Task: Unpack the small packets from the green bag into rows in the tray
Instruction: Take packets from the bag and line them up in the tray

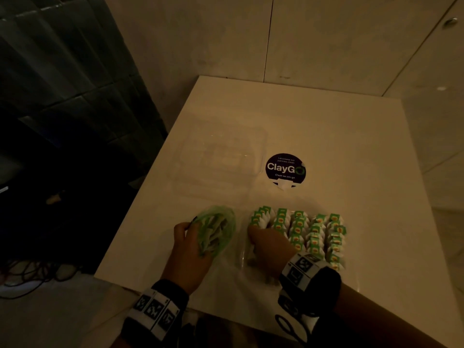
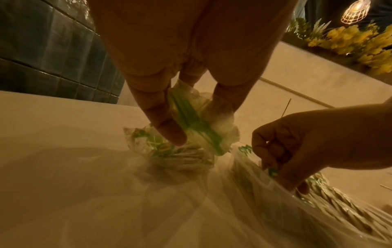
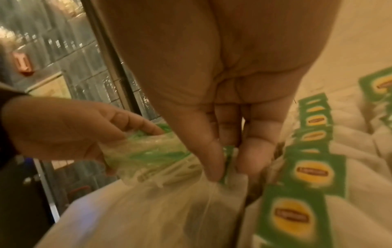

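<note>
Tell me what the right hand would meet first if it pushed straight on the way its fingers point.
Probably the packets standing at the far end of the leftmost row; the right hand points at them. Depth is unclear.

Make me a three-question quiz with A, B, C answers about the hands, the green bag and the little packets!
1. Where is the green bag?
A. To the left of the tray
B. On top of the round sticker
C. On the floor

2. What colour are the labels on the packets in the tray?
A. Red and blue
B. Green with a yellow spot
C. All black

3. What is the left hand doing?
A. Lying flat on the table
B. Pointing at the wall
C. Holding the green bag

Answers: 1 A, the head view shows the bag beside the tray's left edge. 2 B, the right wrist view shows green labels with yellow ovals. 3 C, its fingers wrap the bag while the right hand pinches a packet in the tray.
</note>
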Demonstrator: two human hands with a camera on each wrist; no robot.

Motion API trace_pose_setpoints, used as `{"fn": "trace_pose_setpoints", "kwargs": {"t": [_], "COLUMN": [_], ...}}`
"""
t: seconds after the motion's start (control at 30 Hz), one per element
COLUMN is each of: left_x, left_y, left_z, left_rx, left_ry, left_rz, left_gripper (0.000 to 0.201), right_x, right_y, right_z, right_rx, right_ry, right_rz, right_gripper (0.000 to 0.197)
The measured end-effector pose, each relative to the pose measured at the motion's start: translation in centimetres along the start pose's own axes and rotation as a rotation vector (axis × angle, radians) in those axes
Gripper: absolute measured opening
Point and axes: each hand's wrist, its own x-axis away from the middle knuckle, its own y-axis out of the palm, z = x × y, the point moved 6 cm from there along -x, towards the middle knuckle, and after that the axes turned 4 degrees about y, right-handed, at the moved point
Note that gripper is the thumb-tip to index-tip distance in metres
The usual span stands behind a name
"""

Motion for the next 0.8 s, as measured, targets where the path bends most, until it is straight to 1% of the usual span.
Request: {"fn": "trace_pose_setpoints", "kwargs": {"t": [0.07,0.17,0.2,0.23,0.3,0.33,0.37,0.4,0.47,0.57,0.67,0.8], "left_x": [0.1,0.1,0.1,0.1,0.0,0.1,0.1,0.2,0.2,0.1,0.2,0.2], "left_y": [0.0,0.1,0.1,0.1,0.2,0.3,0.4,0.5,0.4,0.1,0.0,-0.3], "left_z": [-0.1,-0.2,-0.2,-0.2,-0.2,-0.2,-0.1,-0.1,-0.1,-0.2,-0.7,-1.5], "left_rx": [0.000,0.007,0.007,0.008,0.012,0.015,0.025,0.043,0.068,0.005,-0.073,-0.127], "left_ry": [0.000,-0.002,0.002,0.010,0.043,0.062,0.070,0.062,0.030,0.017,0.044,0.011], "left_rz": [-0.002,-0.015,-0.016,-0.015,-0.019,-0.024,-0.029,-0.030,-0.028,-0.030,-0.011,-0.004], "left_gripper": [0.060,0.060,0.060,0.060,0.059,0.058,0.056,0.056,0.060,0.065,0.064,0.068], "right_x": [-0.2,0.1,0.3,0.6,1.3,1.4,1.1,0.6,-0.9,-2.6,-3.4,-4.0], "right_y": [-0.2,-0.7,-1.2,-2.0,-3.7,-4.3,-4.5,-4.3,-2.8,-0.2,1.0,0.9], "right_z": [-0.1,-0.1,-0.3,-0.8,-2.7,-4.1,-5.5,-7.1,-9.8,-11.4,-11.9,-12.0], "right_rx": [0.050,0.149,0.160,0.141,-0.006,-0.089,-0.126,-0.114,0.046,0.275,0.366,0.341], "right_ry": [-0.008,0.025,0.023,-0.004,-0.105,-0.174,-0.236,-0.293,-0.367,-0.359,-0.345,-0.319], "right_rz": [0.033,0.028,0.050,0.098,0.187,0.196,0.167,0.110,-0.036,-0.150,-0.158,-0.114], "right_gripper": [0.045,0.054,0.052,0.045,0.024,0.020,0.022,0.026,0.028,0.025,0.026,0.031]}}
